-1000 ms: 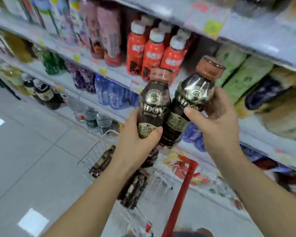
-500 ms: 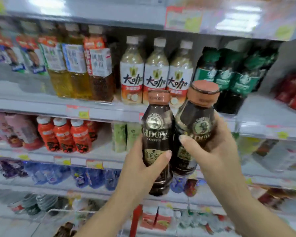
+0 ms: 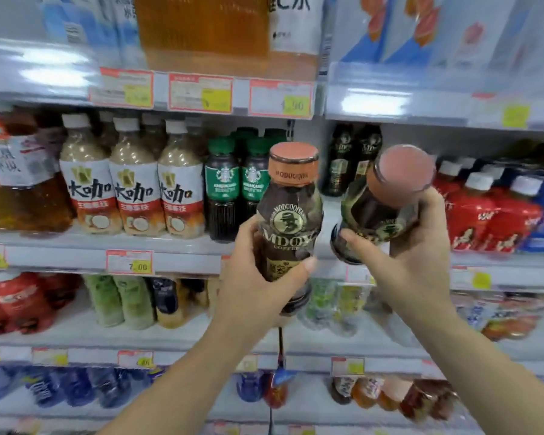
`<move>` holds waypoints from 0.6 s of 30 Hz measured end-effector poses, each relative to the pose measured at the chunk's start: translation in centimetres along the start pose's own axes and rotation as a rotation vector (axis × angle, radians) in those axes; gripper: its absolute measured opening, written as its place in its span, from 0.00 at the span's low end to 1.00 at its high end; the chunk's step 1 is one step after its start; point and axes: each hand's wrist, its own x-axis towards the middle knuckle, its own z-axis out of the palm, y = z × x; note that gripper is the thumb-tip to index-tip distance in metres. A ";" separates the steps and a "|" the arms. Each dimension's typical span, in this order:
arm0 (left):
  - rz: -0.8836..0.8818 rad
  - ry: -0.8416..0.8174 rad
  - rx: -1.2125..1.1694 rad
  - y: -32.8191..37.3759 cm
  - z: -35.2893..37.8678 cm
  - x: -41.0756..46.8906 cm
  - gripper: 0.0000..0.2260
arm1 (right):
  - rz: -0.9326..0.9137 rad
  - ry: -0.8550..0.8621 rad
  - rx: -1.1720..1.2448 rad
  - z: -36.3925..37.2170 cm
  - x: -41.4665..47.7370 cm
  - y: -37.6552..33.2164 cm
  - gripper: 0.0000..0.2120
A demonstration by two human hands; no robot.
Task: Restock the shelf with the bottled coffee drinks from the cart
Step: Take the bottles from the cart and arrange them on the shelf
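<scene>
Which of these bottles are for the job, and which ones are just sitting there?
For the job:
- upright coffee bottle, held by the left hand
- tilted coffee bottle, held by the right hand
- matching dark bottles at the back of the middle shelf

Just sitting there:
- green-capped bottles
- milky white-capped bottles
- red bottles
- price tags

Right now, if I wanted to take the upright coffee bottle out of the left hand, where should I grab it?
Probably at the shoulder just under the orange cap, coming from above. The left hand wraps the lower body of the upright coffee bottle, thumb across the label, so only the top stands free. The tilted bottle in the right hand leaves a gap beside it.
</scene>
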 end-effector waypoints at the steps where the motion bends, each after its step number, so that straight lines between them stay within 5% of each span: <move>1: 0.009 0.014 -0.007 0.0 0.6 0.3 0.28 | -0.013 0.000 -0.016 -0.7 0.8 0.8 0.30; 7: 0.030 0.115 -0.006 0.1 1.9 1.5 0.27 | -0.033 -0.091 -0.103 -1.6 4.8 5.6 0.34; 18: -0.036 0.170 0.001 -0.5 2.2 2.8 0.24 | 0.341 -0.046 0.016 4.9 12.7 13.6 0.33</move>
